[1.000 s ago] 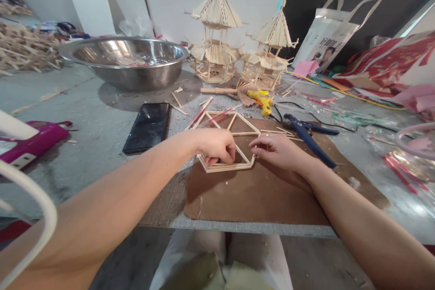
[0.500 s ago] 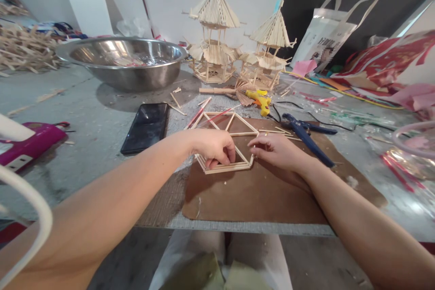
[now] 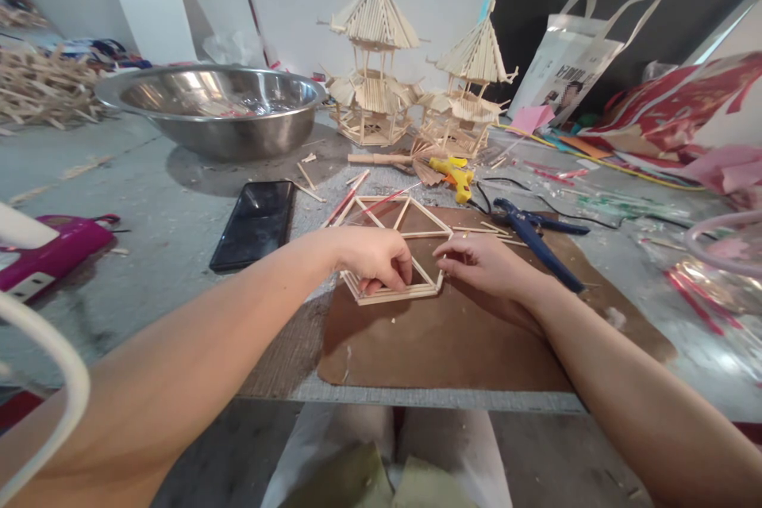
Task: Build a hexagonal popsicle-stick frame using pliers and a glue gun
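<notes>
A six-sided frame of thin wooden sticks (image 3: pixel 398 298), with sticks crossing its middle, lies flat on a brown mat (image 3: pixel 417 349). Over its left and front part, my left hand (image 3: pixel 375 258) is closed, its bent fingers gripping the front sticks from inside; the palm hides the frame's left part. At the right corner, my right hand (image 3: pixel 485 260) has thumb and fingers drawn together on the frame's edge. What exactly lies between those fingertips is partly hidden. Loose wooden sticks (image 3: pixel 491 232) lie just beyond my right hand.
Blue-handled pliers (image 3: pixel 539 242) and a yellow glue gun (image 3: pixel 456 177) lie right of the frame. A black phone (image 3: pixel 255 224) lies to the left, before a steel basin (image 3: pixel 220 115). Two stick pagodas (image 3: pixel 375 36) stand behind. A purple power strip (image 3: pixel 56 254) is far left.
</notes>
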`<state>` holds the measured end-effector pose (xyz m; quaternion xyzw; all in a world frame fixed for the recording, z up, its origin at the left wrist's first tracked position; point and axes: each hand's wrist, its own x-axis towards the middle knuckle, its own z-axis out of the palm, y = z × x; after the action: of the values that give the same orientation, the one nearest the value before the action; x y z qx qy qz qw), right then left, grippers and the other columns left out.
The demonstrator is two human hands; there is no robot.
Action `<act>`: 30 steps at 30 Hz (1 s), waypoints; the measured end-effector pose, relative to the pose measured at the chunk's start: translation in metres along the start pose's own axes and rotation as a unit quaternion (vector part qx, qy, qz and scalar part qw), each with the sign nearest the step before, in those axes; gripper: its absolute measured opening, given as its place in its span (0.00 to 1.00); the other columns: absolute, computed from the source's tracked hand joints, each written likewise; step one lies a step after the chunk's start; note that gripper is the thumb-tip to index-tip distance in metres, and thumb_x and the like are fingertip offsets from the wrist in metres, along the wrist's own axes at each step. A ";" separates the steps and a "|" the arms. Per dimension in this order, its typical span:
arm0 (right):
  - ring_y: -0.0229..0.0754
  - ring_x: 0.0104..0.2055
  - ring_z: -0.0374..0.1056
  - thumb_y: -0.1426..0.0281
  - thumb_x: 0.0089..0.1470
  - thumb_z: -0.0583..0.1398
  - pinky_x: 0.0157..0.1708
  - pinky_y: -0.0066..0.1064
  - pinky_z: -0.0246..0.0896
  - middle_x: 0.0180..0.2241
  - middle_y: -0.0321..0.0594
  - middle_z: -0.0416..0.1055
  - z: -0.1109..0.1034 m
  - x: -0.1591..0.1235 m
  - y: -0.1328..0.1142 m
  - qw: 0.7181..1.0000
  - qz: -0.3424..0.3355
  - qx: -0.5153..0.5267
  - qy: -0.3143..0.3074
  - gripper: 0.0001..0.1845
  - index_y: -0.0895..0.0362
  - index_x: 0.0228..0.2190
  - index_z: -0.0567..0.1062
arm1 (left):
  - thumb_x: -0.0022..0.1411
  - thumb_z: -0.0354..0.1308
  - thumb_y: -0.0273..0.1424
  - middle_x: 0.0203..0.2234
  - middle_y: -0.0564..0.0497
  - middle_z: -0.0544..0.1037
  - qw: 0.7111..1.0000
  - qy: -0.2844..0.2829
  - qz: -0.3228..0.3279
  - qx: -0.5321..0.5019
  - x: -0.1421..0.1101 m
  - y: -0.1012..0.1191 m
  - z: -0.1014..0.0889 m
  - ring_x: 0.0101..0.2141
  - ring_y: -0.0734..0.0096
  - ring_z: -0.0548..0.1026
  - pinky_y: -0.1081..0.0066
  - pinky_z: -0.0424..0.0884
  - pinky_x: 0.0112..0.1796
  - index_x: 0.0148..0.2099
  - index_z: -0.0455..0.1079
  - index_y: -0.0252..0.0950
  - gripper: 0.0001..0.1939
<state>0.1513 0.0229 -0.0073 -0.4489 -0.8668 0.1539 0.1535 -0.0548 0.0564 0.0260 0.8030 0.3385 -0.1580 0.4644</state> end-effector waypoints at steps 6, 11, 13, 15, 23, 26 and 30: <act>0.36 0.28 0.65 0.66 0.50 0.54 0.29 0.27 0.55 0.28 0.39 0.73 0.000 0.000 0.000 1.000 0.001 0.002 -0.001 0.11 0.56 0.33 0.75 | 0.49 0.54 0.30 0.14 0.55 0.69 0.999 0.007 -0.005 0.032 0.001 -0.003 0.000 0.17 0.79 0.68 0.78 0.64 0.21 0.34 0.71 0.33 0.10; 0.37 0.28 0.65 0.67 0.50 0.54 0.28 0.27 0.55 0.27 0.39 0.73 0.000 0.000 0.000 1.000 -0.001 0.001 -0.002 0.12 0.56 0.33 0.75 | 0.49 0.53 0.30 0.14 0.55 0.69 0.999 0.013 -0.005 0.034 0.001 -0.001 0.001 0.16 0.78 0.67 0.77 0.64 0.21 0.36 0.72 0.32 0.12; 0.37 0.28 0.65 0.66 0.50 0.54 0.29 0.27 0.55 0.28 0.39 0.73 0.000 0.000 0.000 1.000 0.000 0.000 -0.004 0.12 0.56 0.34 0.75 | 0.49 0.53 0.29 0.13 0.55 0.69 1.000 0.012 -0.004 0.026 0.001 0.001 0.001 0.16 0.78 0.67 0.77 0.64 0.21 0.37 0.72 0.32 0.12; 0.37 0.28 0.65 0.66 0.50 0.54 0.29 0.27 0.55 0.28 0.39 0.73 0.000 0.000 0.000 1.000 0.002 0.000 -0.005 0.12 0.56 0.34 0.75 | 0.49 0.52 0.28 0.13 0.55 0.69 1.000 0.011 -0.005 0.022 0.001 0.002 0.002 0.16 0.78 0.67 0.77 0.64 0.21 0.37 0.72 0.31 0.13; 0.37 0.27 0.65 0.66 0.51 0.54 0.28 0.27 0.54 0.27 0.39 0.72 0.000 0.001 0.000 1.000 0.000 -0.010 -0.007 0.12 0.56 0.34 0.75 | 0.49 0.53 0.28 0.17 0.54 0.72 0.999 0.025 -0.010 0.030 0.001 0.003 0.002 0.16 0.78 0.69 0.77 0.63 0.21 0.39 0.71 0.32 0.13; 0.37 0.28 0.65 0.66 0.51 0.54 0.29 0.28 0.55 0.28 0.40 0.73 0.000 0.000 0.000 1.000 0.001 -0.014 -0.011 0.12 0.56 0.34 0.75 | 0.50 0.53 0.29 0.15 0.54 0.71 0.999 0.024 -0.008 0.042 0.001 0.002 0.003 0.16 0.77 0.68 0.75 0.65 0.23 0.38 0.72 0.32 0.13; 0.37 0.29 0.66 0.67 0.51 0.54 0.30 0.28 0.55 0.29 0.40 0.73 -0.001 0.000 -0.002 1.000 0.000 -0.017 -0.008 0.12 0.56 0.34 0.75 | 0.50 0.52 0.30 0.13 0.54 0.70 0.998 0.026 -0.009 0.057 0.002 0.001 0.002 0.16 0.77 0.68 0.74 0.64 0.24 0.37 0.73 0.33 0.13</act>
<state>0.1504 0.0217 -0.0056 -0.4503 -0.8704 0.1429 0.1388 -0.0527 0.0546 0.0246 0.8289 0.3481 -0.1598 0.4076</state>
